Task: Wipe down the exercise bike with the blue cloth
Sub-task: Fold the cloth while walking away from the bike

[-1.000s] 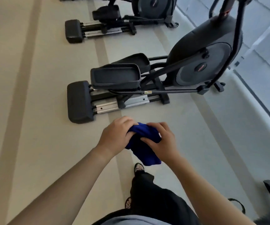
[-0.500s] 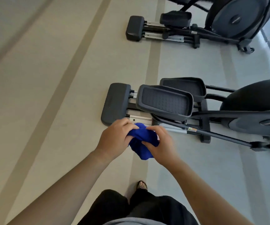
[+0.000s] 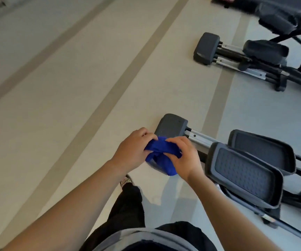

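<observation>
The blue cloth (image 3: 161, 156) is bunched up between both my hands in the middle of the view. My left hand (image 3: 131, 151) grips its left side and my right hand (image 3: 184, 158) grips its right side. Both hands hover just above the grey rear end cap (image 3: 171, 125) of the nearest exercise machine. Its two large dark foot pedals (image 3: 243, 174) lie to the right, along silver rails (image 3: 200, 138). The machine's front part is out of frame.
A second machine (image 3: 236, 55) of the same kind stands further away at the upper right, with part of a third above it. Beige floor with darker stripes (image 3: 113, 95) stretches to the left. My dark-trousered legs and a sandalled foot (image 3: 126, 181) are below.
My view has swung left and closer, so the machine now sits on the right with its end cap under my hands. Both hands still hold the bunched cloth.
</observation>
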The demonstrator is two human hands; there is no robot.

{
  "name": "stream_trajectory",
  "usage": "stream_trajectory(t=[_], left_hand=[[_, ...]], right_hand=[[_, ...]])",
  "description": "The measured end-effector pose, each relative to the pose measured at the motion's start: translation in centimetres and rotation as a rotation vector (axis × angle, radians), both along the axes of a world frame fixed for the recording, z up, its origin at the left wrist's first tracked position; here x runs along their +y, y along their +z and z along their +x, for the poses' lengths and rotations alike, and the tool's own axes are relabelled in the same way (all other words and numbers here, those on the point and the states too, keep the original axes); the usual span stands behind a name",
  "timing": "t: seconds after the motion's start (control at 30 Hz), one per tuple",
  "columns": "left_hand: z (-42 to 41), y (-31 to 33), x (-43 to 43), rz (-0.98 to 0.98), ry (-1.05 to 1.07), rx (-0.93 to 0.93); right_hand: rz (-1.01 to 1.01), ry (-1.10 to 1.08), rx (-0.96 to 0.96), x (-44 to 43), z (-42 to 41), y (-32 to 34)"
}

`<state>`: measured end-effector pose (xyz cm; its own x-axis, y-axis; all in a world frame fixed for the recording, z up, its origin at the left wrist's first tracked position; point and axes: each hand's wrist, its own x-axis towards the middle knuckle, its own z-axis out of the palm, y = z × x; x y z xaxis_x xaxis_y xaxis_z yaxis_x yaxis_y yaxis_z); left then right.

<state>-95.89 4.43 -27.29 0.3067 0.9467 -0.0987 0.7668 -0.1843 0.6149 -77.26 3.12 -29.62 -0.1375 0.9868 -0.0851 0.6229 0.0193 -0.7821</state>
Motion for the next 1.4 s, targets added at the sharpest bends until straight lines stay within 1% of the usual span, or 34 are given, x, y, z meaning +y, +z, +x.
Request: stream_trajectory(t=[0.13, 0.33, 0.43, 0.57, 0.67, 0.9, 1.07, 1.2, 1.4], left_hand=[[-8.0, 0.2, 8.1, -0.048, 0.020, 0.010], [-18.3, 1.4, 19.2, 0.008, 0.118, 0.018], [-22.8, 1.6, 25.3, 0.023, 0.152, 0.027], [-28.9, 0.7, 35.2, 0.051, 0.185, 0.072], [-33.6, 0.6, 43.5, 0.046, 0.230, 0.084], [-43.7, 2.9, 60.2, 0.015, 0.372, 0.037], [-50.4, 3.7, 70.2, -0.003, 0.472, 0.036], [-56.7, 3.1, 79.1, 0.041, 0.513, 0.002], [-68.7, 1.8, 93.4, 0.000, 0.499, -0.025]], right_hand=[[-0.009, 0.056, 0.011, 8.7, -7.7, 0.4], [0.076, 0.135, 0.096, 20.9, -17.6, 1.1], [0.072, 0.172, 0.125, 27.9, -22.0, 1.0], [0.078, 0.209, 0.135, 38.8, -28.0, 0.5], [0.045, 0.259, 0.161, 48.0, -32.7, 0.2], [0.034, 0.367, 0.214, 66.9, -43.3, 2.4], [0.065, 0.425, 0.209, 77.1, -50.8, 2.7], [0.117, 0.413, 0.204, 86.2, -57.5, 2.0], [0.070, 0.464, 0.167, 101.7, -69.3, 1.6]])
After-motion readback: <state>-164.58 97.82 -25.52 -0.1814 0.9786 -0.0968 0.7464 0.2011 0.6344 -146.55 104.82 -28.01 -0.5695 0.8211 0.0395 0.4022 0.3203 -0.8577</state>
